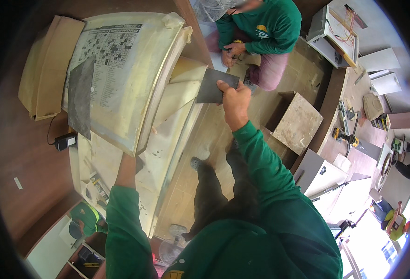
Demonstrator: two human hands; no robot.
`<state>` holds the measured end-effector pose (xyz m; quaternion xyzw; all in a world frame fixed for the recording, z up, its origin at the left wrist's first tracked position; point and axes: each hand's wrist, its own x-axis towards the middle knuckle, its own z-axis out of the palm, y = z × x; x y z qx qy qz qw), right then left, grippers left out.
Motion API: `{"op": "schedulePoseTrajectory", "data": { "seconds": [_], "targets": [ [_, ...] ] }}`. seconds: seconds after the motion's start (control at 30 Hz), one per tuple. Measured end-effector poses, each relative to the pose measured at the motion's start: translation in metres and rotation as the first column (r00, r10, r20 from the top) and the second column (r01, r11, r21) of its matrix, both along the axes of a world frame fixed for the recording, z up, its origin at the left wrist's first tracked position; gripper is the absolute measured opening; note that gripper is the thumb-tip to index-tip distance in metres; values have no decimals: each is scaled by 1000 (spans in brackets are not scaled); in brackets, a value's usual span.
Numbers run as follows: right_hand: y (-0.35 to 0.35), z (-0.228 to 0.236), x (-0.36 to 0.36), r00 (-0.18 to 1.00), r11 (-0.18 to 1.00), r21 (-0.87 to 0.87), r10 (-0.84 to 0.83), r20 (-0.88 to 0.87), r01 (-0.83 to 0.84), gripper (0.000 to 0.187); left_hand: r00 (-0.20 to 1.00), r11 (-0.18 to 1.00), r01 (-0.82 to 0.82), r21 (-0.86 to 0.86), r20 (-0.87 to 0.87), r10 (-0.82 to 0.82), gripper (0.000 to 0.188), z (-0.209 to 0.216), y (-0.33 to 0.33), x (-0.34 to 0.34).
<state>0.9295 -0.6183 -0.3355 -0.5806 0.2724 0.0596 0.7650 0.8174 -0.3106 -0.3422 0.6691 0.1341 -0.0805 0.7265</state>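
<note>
My right hand [236, 103] pinches a thin dark grey sheet [213, 87] by its near corner, thumb on top. The sheet lies beside the edge of pale yellowish wrapping [186, 86]. My left wrist [127, 168] goes under the near end of a film-covered stack or panel [121, 100]; the fingers there are hidden. A newspaper page with a crossword grid [109, 49] shows on the panel's top. A second dark grey sheet [80, 100] rests across its left side. Below the panel is a pale, stained work surface [168, 139].
A cardboard box [58, 65] leans at the left, above a black adapter [65, 142]. A tube [99, 186] lies nearer me. Across from me another person [265, 32] crouches. A box-like stool [297, 123] stands right; a drill [345, 138] lies on the cluttered bench.
</note>
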Motion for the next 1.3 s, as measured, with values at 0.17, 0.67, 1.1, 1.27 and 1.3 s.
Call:
{"op": "schedulePoseTrajectory", "data": {
  "seconds": [0.17,0.67,1.1,1.27,1.3],
  "targets": [
    [4,-4,-2,998,997,42,-63,-9,64,21,993,991,120,55,-9,-120,65,-12,16,-1],
    [-11,-15,-35,926,748,587,-100,-363,311,24,904,938,-314,149,-253,343,22,-13,9,10],
    [27,-7,-25,863,517,696,-213,-459,498,24,855,903,-382,197,-295,427,18,15,-14,31],
    [24,-9,-24,863,521,695,-211,-458,496,24,854,905,-377,196,-305,422,17,15,-12,31],
    [25,-8,-23,861,518,694,-214,-461,500,24,851,904,-376,203,-310,423,17,15,-11,30]
  ]
}}
